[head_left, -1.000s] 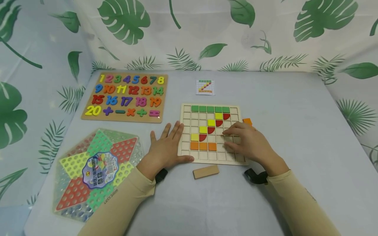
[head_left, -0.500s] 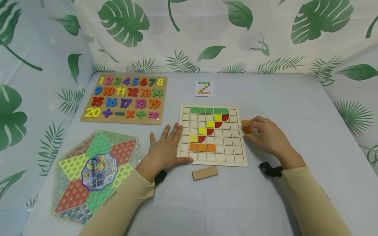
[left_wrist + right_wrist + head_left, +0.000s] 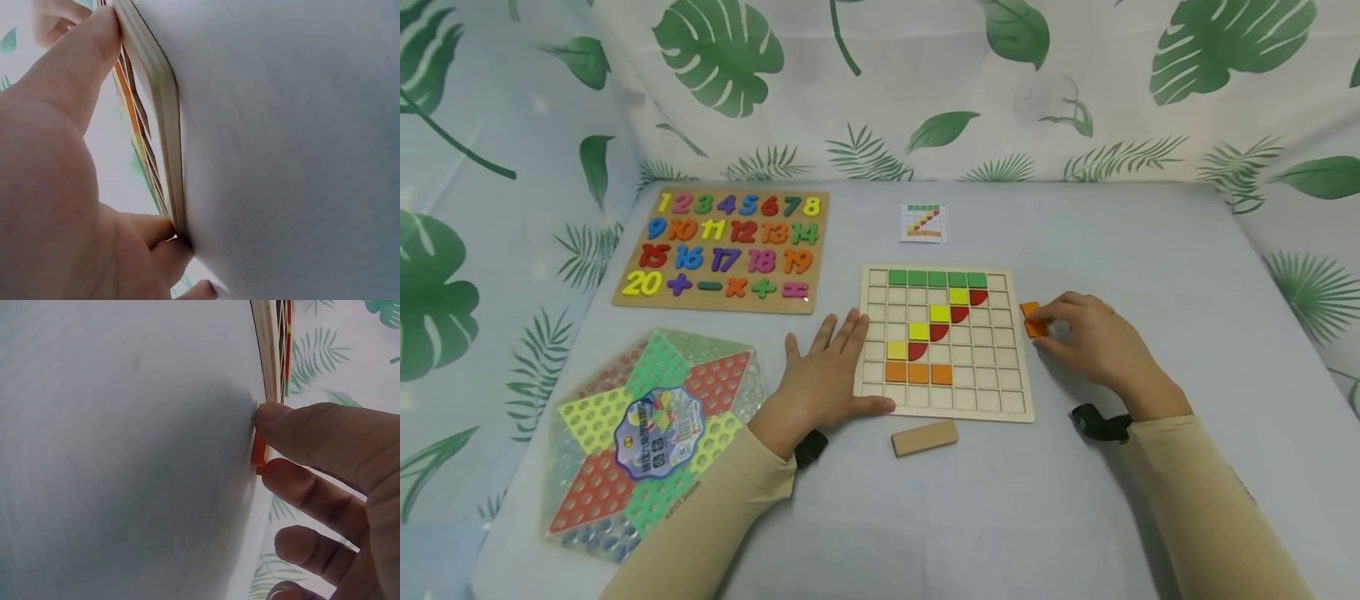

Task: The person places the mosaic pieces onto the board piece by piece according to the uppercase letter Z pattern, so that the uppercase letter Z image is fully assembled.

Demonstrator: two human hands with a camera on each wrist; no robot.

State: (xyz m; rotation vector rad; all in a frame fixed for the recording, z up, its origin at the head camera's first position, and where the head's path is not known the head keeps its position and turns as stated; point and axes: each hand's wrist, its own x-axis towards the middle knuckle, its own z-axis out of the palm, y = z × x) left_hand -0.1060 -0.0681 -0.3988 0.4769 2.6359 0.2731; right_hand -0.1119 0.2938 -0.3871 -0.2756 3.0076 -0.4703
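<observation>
The wooden grid board (image 3: 966,404) lies flat, bearing green squares (image 3: 937,279) along its top, yellow squares (image 3: 919,331) and red quarter-round pieces (image 3: 938,332) stepping diagonally, and three orange squares (image 3: 918,372) lower down. My left hand (image 3: 820,379) rests at the board's left edge, fingers spread and thumb on the near corner. Just right of the board sit two small orange square tiles (image 3: 1029,308). Thumb and index finger of my right hand (image 3: 1093,346) pinch the nearer orange tile (image 3: 258,450) by its edges; its other fingers are loosely bent.
A small pattern card (image 3: 924,224) lies behind the board. A wooden block (image 3: 925,438) is in front of it. To the left are a number puzzle board (image 3: 715,304) and a hexagonal Chinese checkers board (image 3: 658,433). A leaf-print curtain (image 3: 865,92) hangs behind.
My right hand has moved right, off the grid board, and its thumb and index finger have come onto an orange tile. The left hand stays at the board's left edge.
</observation>
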